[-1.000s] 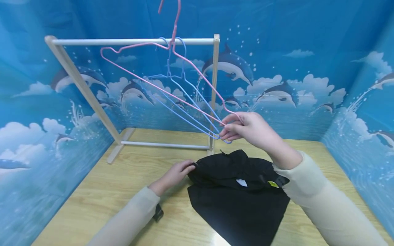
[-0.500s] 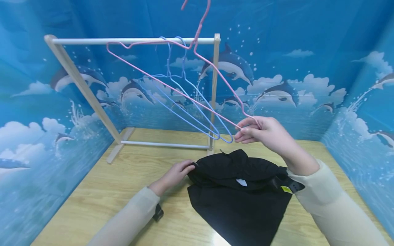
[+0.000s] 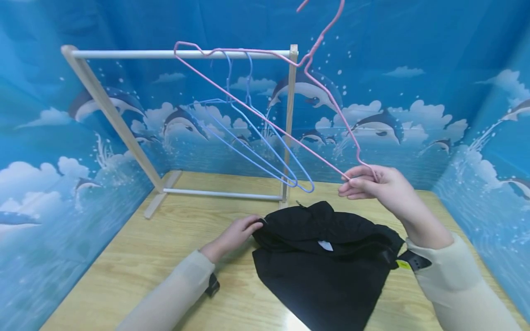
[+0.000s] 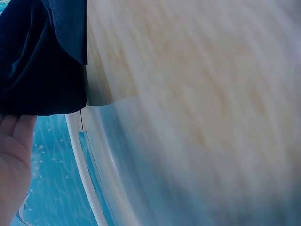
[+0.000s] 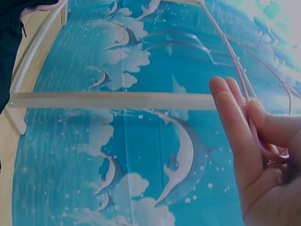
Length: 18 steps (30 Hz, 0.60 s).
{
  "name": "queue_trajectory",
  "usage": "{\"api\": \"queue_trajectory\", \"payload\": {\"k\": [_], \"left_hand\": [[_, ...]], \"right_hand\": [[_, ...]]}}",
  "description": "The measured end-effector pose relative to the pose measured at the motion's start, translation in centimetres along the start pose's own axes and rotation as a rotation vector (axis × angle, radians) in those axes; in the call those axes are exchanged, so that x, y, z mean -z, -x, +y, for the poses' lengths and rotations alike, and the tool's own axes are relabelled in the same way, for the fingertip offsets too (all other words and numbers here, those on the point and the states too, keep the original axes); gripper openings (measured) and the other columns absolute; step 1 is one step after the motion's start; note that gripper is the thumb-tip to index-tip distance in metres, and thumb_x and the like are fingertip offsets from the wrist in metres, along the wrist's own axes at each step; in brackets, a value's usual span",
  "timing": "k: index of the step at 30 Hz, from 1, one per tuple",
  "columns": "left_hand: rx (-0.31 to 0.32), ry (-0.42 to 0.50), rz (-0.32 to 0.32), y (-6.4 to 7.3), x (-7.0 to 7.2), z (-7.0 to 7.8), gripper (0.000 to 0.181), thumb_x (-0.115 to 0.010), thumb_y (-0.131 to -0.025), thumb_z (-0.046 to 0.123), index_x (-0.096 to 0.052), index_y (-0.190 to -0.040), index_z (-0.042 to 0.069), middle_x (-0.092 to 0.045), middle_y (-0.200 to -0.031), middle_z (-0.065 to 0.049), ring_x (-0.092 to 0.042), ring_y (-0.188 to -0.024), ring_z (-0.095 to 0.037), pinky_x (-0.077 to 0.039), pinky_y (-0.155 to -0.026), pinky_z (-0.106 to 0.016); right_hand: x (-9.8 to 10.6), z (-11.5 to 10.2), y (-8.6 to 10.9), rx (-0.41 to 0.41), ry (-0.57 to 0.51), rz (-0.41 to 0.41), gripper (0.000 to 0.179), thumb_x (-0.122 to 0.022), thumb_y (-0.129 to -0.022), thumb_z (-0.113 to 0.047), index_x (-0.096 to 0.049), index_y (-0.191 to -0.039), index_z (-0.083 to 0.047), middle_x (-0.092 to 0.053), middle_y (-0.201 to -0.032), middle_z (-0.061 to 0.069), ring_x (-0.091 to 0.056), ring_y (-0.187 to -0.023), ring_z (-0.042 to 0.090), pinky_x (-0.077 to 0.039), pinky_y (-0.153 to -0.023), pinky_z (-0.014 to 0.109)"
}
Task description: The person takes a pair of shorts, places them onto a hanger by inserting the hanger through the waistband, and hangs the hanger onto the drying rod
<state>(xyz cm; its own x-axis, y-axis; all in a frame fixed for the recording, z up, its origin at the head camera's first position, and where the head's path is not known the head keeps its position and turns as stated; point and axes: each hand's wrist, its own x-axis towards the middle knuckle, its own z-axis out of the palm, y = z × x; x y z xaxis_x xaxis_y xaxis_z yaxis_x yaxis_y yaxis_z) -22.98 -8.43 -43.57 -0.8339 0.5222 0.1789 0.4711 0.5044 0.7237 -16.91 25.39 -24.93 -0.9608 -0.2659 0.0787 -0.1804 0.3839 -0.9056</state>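
Note:
My right hand point(image 3: 381, 186) pinches the lower right corner of a pink wire hanger point(image 3: 317, 45), holding it up in the air, tilted, with its hook at the top edge of the head view. The right wrist view shows the thumb and fingers on the pink wire point(image 5: 237, 66). A black garment point(image 3: 323, 280) with a small white label point(image 3: 325, 245) lies on the table, its upper part bunched. My left hand point(image 3: 233, 234) holds the garment's left edge, thumb on top. In the left wrist view, fingers point(image 4: 19, 134) sit under the dark cloth point(image 4: 37, 84).
Behind, a clothes rack point(image 3: 124, 54) of white bars and wooden posts stands on the wood-patterned table point(image 3: 136, 262). Two blue wire hangers point(image 3: 249, 89) hang from its top bar, near the right post. Blue dolphin-print sheets point(image 3: 397, 55) wall in the back and sides.
My right hand has moved to the right and slightly down, carrying the pink hanger away from the blue hangers. The left hand and most of the garment have stayed in place.

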Motion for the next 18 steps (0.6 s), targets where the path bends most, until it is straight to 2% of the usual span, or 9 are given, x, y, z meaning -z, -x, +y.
{"api": "queue_trajectory", "payload": {"k": [10,18], "left_hand": [[-0.004,0.009,0.010,0.1,0.0,0.1,0.026,-0.049,-0.102,0.021,-0.064,-0.115,0.006,-0.068,-0.115,-0.011,-0.063,-0.111,-0.027,-0.049,-0.097,-0.046],[-0.020,0.004,0.015,0.1,0.1,0.2,0.028,-0.049,-0.102,0.023,-0.064,-0.116,0.005,-0.067,-0.116,-0.012,-0.062,-0.112,-0.029,-0.048,-0.098,-0.047]], "right_hand": [[1.5,2.0,1.3,0.013,-0.037,0.017,0.020,-0.056,-0.099,-0.019,-0.062,-0.110,-0.004,-0.074,-0.092,-0.006,-0.072,-0.088,0.010,-0.058,-0.077,0.025],[2.6,4.2,2.6,-0.007,-0.034,0.026,0.014,-0.054,-0.100,-0.017,-0.065,-0.108,-0.013,-0.074,-0.094,-0.007,-0.072,-0.088,0.008,-0.058,-0.076,0.022]]}}
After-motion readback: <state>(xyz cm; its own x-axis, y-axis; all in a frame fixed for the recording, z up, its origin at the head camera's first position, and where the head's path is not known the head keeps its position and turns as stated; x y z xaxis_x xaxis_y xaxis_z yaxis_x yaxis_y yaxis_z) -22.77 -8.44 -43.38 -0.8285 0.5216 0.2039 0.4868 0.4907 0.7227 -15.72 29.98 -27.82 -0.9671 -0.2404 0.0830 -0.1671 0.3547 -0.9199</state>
